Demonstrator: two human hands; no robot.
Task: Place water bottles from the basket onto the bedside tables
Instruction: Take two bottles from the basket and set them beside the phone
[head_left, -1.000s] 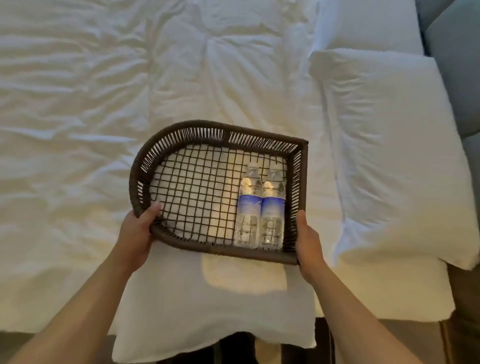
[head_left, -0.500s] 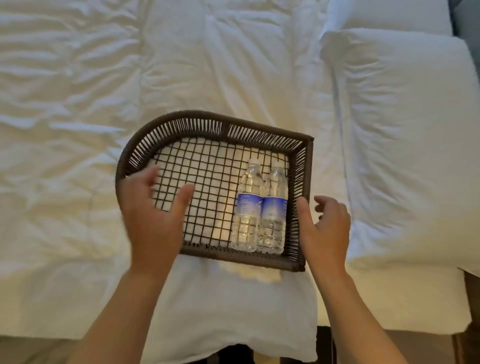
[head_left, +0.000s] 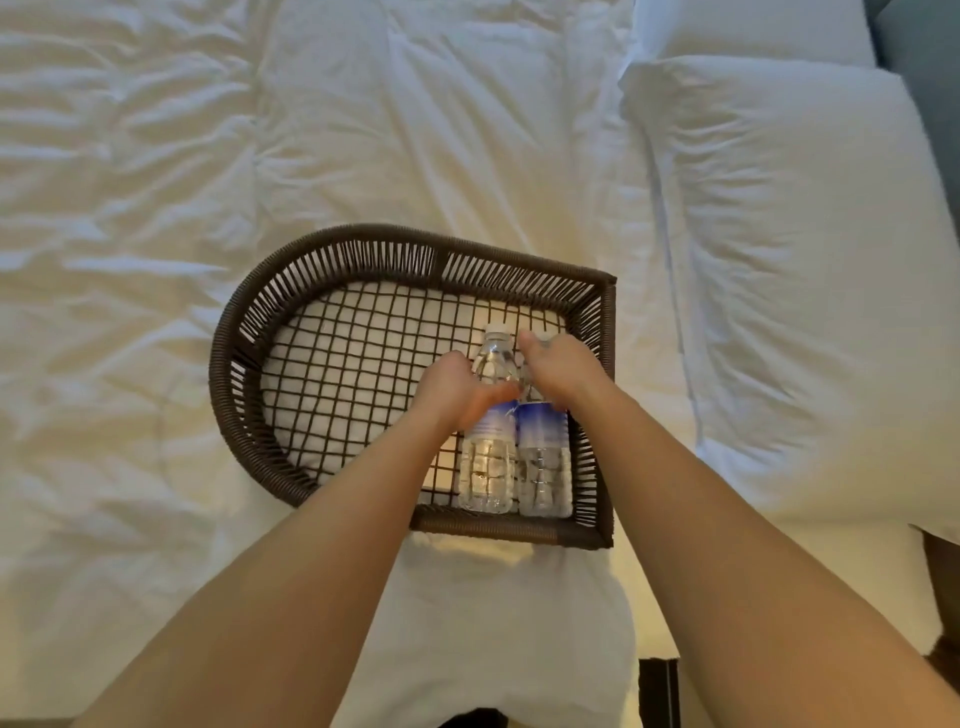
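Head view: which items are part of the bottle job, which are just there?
Job:
- left bottle
- right bottle
- basket
- left hand
- right hand

Just there:
- duvet
- pillow

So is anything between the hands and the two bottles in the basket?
Nothing visible. The left hand is on the left bottle and the right hand on the right bottle, inside the basket. No bedside table is in view.
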